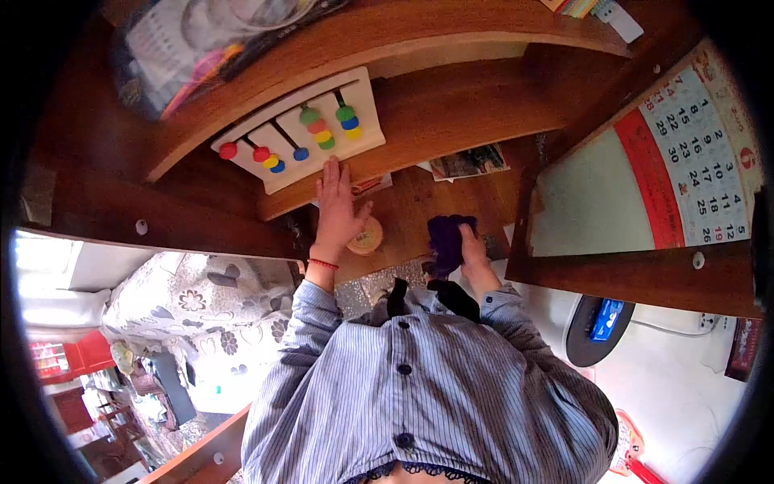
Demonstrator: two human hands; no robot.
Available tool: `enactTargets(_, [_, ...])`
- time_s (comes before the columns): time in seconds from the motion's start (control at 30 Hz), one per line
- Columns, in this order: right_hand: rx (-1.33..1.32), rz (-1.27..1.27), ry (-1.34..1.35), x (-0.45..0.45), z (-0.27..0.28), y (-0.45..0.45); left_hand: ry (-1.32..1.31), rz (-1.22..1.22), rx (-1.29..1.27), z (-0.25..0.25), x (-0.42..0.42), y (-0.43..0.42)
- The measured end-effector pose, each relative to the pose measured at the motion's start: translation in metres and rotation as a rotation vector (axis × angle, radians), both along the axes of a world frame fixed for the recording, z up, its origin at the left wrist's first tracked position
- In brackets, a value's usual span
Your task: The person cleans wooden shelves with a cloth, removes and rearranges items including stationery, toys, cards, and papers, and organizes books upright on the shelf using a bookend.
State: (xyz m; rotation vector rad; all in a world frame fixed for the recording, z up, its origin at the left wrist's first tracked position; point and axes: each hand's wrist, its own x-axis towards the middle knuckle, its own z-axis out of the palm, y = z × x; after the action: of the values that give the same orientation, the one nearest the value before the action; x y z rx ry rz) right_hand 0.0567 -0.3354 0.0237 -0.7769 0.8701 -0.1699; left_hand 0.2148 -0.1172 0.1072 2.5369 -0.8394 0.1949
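Brown wooden shelving point(476, 101), smooth and grained, is curved along its front edge and cut off by the dark rim of the view. Below it, a striped shirt point(419, 371) with round buttons is seen. A paper calendar point(697, 161) is partly lost in shadow at its outer side. On the shelf, a flat white board point(293, 123) with round coloured beads is tilted. The left hand point(337, 210) is laid open by the shelf edge; whether the board is touched cannot be told. A soft, bunched purple cloth point(446, 240) is gripped in the right hand point(476, 256), whose fingers are mostly hidden. A round yellowish disc point(368, 238) is partly covered by the left hand, its lettering unreadable
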Motion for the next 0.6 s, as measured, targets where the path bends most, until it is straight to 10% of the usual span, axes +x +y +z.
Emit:
enactTargets(0.3, [0.126,0.433,-0.308,0.051,-0.063,0.000,0.011,-0.032,-0.048,0.002,0.001,0.000])
enactTargets(0.33, [-0.201,0.566,0.167,0.056,-0.009,0.000,0.023,-0.034,-0.048,0.005,-0.002,0.002])
enactTargets(0.4, [-0.758,0.743,0.167,0.074,0.034,-0.006,0.055,-0.048,-0.167,0.016,-0.007,0.002])
enactTargets(0.6, [-1.398,0.455,-0.839,0.092,0.272,-0.048,0.043,-0.198,-0.364,0.111,-0.030,-0.007])
